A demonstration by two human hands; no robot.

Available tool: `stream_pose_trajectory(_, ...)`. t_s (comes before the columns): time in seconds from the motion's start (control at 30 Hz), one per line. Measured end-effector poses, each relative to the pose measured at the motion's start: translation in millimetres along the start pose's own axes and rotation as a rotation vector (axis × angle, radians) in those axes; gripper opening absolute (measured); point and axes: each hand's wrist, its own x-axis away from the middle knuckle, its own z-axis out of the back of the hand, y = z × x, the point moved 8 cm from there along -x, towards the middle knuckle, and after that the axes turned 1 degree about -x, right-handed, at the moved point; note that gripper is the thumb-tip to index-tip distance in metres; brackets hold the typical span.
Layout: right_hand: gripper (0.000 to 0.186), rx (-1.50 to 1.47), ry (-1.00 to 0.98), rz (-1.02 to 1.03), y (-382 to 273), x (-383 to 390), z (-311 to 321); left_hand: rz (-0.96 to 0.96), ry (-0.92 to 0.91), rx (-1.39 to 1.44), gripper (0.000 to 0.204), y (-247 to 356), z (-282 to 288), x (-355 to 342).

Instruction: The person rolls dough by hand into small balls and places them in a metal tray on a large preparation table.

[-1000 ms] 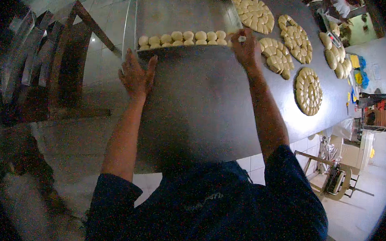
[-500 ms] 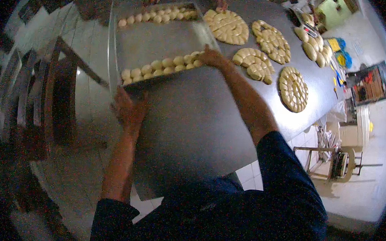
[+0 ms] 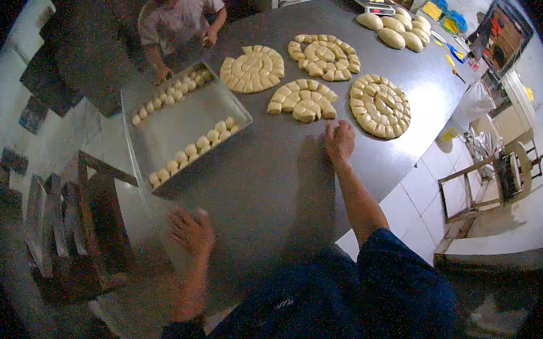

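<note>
My right hand (image 3: 341,141) reaches over the table by the near edge of a partly used round of cut dough (image 3: 303,101). Its fingers stretch toward the dough and look empty; whether they touch it I cannot tell. Lower left, my left hand (image 3: 193,232) hovers near the table's left edge, slightly blurred, fingers apart and holding nothing. Beyond it a metal tray (image 3: 172,125) lies at an angle. One band of dough balls (image 3: 191,150) lines the tray's near side, another band (image 3: 169,96) its far side.
Other cut dough rounds (image 3: 380,106) lie on the metal table (image 3: 253,162). Large dough lumps (image 3: 391,38) sit at the far right beside a scale (image 3: 378,9). A co-worker (image 3: 181,18) stands behind the tray. A wooden rack (image 3: 101,214) stands at the left.
Both my hands have come off the tray; my right hand has moved right to the cut dough. The view has shifted, showing more of the co-worker.
</note>
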Motion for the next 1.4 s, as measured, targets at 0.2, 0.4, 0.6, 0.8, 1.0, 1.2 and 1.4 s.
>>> stream_pose_trajectory(0.2, 0.054, 0.27, -0.245, -0.001, -21.7, -88.9, -67.6, -0.064, -0.016, 0.055, 0.094, 6.0, 13.4, 16.6)
stream_pose_trajectory(0.4, 0.035, -0.844, -0.505, -0.131, 20.8, -5.7, -44.1, -0.066, -0.002, 0.043, 0.091, -5.6, 11.9, 18.4)
stream_pose_trajectory(0.6, 0.04, -0.849, -1.136, -0.351, -77.6, 201.1, 10.5, -0.071, -0.324, 0.912, 0.069, 102.7, -26.7, 73.8)
stream_pose_trajectory(0.8, 0.036, -0.358, -1.725, 0.01, -167.6, 239.4, 80.8, 0.414, -0.261, 1.179, 0.051, 54.8, 3.8, 41.7)
stream_pose_trajectory(1.0, 0.037, -0.66, -1.202, -0.094, -131.0, 253.0, 76.2, 0.238, -0.266, 1.763, 0.046, 49.2, 1.3, 87.2)
stream_pose_trajectory(1.2, 0.048, -0.578, -1.317, -0.301, -120.0, 226.5, 89.6, 0.548, -0.127, 1.314, 0.044, -2.4, 34.2, 65.9)
stream_pose_trajectory(1.4, 0.044, 0.416, -1.022, 0.753, 8.7, 184.3, 113.3, -0.317, 0.112, 0.641, 0.04, -38.0, 31.6, 32.5)
